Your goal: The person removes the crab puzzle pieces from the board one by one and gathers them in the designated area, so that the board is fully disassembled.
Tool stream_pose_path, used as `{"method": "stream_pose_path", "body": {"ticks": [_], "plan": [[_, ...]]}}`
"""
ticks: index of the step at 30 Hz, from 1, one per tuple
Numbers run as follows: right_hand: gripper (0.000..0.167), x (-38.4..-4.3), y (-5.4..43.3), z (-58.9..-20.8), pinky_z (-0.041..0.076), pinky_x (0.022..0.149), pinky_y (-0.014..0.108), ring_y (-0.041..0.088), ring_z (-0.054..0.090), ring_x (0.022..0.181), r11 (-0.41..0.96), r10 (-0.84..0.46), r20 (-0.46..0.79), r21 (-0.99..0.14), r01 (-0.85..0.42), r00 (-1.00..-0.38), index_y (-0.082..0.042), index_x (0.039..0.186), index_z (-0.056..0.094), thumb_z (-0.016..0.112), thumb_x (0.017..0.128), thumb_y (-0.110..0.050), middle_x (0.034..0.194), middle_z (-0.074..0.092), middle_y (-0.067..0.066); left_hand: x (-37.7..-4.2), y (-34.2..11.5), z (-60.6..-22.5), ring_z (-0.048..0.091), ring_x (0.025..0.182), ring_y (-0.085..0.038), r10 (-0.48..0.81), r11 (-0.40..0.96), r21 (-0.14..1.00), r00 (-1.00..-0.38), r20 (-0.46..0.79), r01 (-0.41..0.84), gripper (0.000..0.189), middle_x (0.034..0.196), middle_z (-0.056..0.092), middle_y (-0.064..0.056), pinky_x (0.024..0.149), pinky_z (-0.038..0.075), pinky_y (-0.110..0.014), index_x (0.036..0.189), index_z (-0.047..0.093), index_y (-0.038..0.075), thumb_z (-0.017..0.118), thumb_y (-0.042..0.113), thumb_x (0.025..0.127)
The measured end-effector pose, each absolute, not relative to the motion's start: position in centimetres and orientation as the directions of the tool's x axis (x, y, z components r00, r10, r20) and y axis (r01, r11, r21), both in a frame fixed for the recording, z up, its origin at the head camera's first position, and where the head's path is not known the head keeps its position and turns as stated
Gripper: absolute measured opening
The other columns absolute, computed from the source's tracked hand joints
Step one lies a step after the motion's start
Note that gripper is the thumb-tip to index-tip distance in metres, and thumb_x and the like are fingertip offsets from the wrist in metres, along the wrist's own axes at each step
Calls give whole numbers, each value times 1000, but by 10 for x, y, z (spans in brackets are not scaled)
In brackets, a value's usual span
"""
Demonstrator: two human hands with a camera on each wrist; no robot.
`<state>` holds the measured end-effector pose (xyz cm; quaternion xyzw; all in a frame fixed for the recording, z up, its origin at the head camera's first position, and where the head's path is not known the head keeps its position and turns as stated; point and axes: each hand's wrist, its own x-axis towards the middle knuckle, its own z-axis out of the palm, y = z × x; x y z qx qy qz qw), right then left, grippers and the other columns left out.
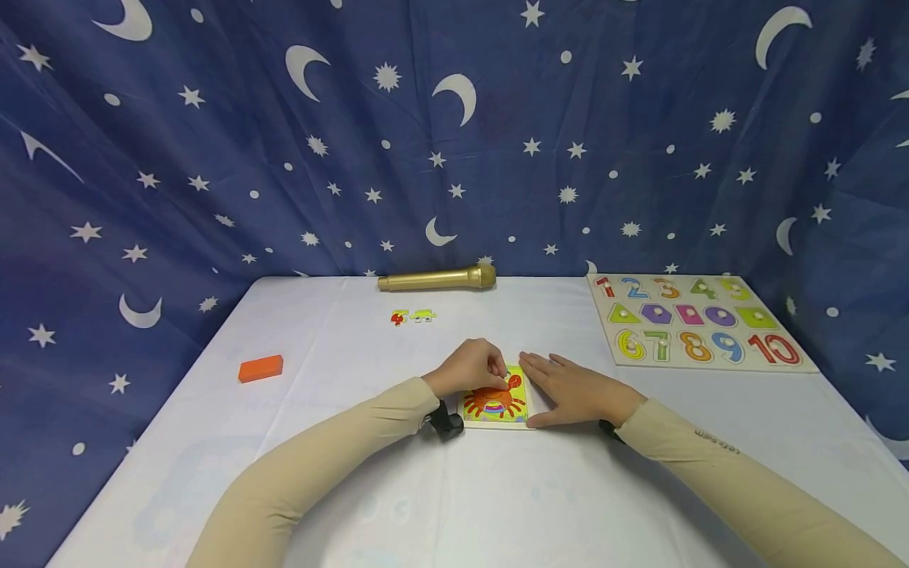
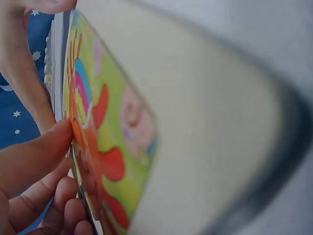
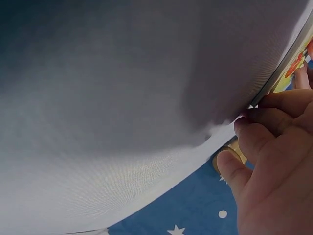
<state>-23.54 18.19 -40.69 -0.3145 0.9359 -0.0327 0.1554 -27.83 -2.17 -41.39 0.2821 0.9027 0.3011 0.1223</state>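
Crab puzzle [image 1: 493,406], a small square picture with a yellow background, lies flat near the middle of the white-covered desk [image 1: 440,505], between a person's two hands.

What is the left hand [image 1: 469,368] doing?

Its grip is clamped, thumb and curled fingers together, on the red claw piece [image 1: 514,380] at the puzzle's upper right. Seen from the left wrist, the thumb tip rests against the picture while the other fingers fold below it.

And the right hand [image 1: 571,390]?

Its grip is apart. The fingers stretch out along the puzzle's right side, fingertips by the upper corner and thumb touching the lower one.

What else is around them?

Beyond the puzzle, slightly left, two loose pieces lie side by side: a red-and-green piece [image 1: 399,318] and a yellow-green piece [image 1: 423,315]. Behind them, a gold microphone [image 1: 436,279] lies along the far edge. An orange block [image 1: 260,368] sits well to the left. At the far right is a number board [image 1: 674,347], with shapes between its two rows of numerals.

And the backdrop?

Dark blue starry cloth [image 1: 490,181], printed with white moons.
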Motion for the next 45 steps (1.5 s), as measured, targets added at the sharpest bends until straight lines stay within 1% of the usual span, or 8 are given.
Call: {"method": "stream_pose_path", "body": {"ticks": [8, 14, 16, 23, 29, 36, 39, 45], "plan": [[101, -234, 181, -404, 20, 116, 50, 28, 22, 144, 812, -582, -277, -170, -558, -764, -4, 149, 22, 59, 78, -66, 157, 20, 12, -278, -22, -416, 47, 61, -4, 571, 655, 615, -821, -21, 439, 13, 62, 60, 5, 58, 37, -15, 71, 70, 11, 80, 19, 74], [101, -234, 181, -404, 20, 115, 51, 29, 21, 144, 820, -572, -286, -179, -544, -769, -6, 150, 21, 60, 78, -66, 157, 19, 11, -279, -22, -417, 46, 57, -4, 575, 630, 625, -818, 25, 462, 13, 60, 60, 3, 54, 36, -14, 70, 70, 10, 81, 17, 73], [101, -234, 181, -404, 20, 115, 51, 29, 21, 144, 820, -572, -287, -181, -543, -768, -6, 150, 21, 60, 78, -66, 157, 19, 11, -280, -22, -417, 48, 57, -3, 568, 623, 638, -823, 29, 453, 14, 62, 61, 3, 54, 38, -13, 72, 70, 9, 81, 16, 72], [100, -234, 181, -405, 20, 115, 51, 30, 22, 144, 817, -577, -283, -181, -548, -766, -5, 149, 21, 60, 78, -64, 157, 20, 12, -281, -21, -416, 54, 62, -3, 553, 615, 669, -833, 10, 417, 26, 72, 64, 0, 60, 46, -13, 90, 70, 2, 82, 15, 71], [100, -234, 180, -404, 21, 115, 51, 31, 23, 143, 817, -577, -284, -177, -549, -766, -5, 149, 22, 60, 78, -64, 157, 20, 12, -283, -21, -415, 55, 61, -2, 555, 617, 665, -832, 9, 419, 23, 72, 66, -2, 59, 46, -12, 89, 72, 2, 82, 12, 71], [101, -234, 180, -404, 22, 115, 51, 30, 23, 143, 816, -576, -287, -161, -555, -765, -4, 149, 23, 59, 78, -66, 157, 19, 12, -283, -22, -416, 54, 64, -3, 568, 605, 670, -823, 15, 430, 24, 75, 63, -2, 62, 46, -12, 89, 66, 3, 81, 11, 72], [101, -234, 180, -404, 22, 115, 51, 30, 23, 143, 815, -578, -285, -158, -557, -765, -4, 149, 23, 59, 78, -66, 157, 19, 11, -283, -22, -416, 54, 65, -4, 573, 598, 671, -819, 25, 439, 24, 76, 64, -2, 62, 47, -13, 89, 66, 3, 81, 10, 72], [101, -234, 180, -405, 21, 115, 50, 29, 22, 144, 813, -582, -284, -163, -560, -762, -3, 149, 23, 59, 78, -66, 157, 19, 12, -283, -23, -419, 56, 65, -3, 566, 573, 711, -824, 15, 407, 24, 77, 66, -4, 63, 48, -13, 92, 69, 1, 80, 10, 73]]}}
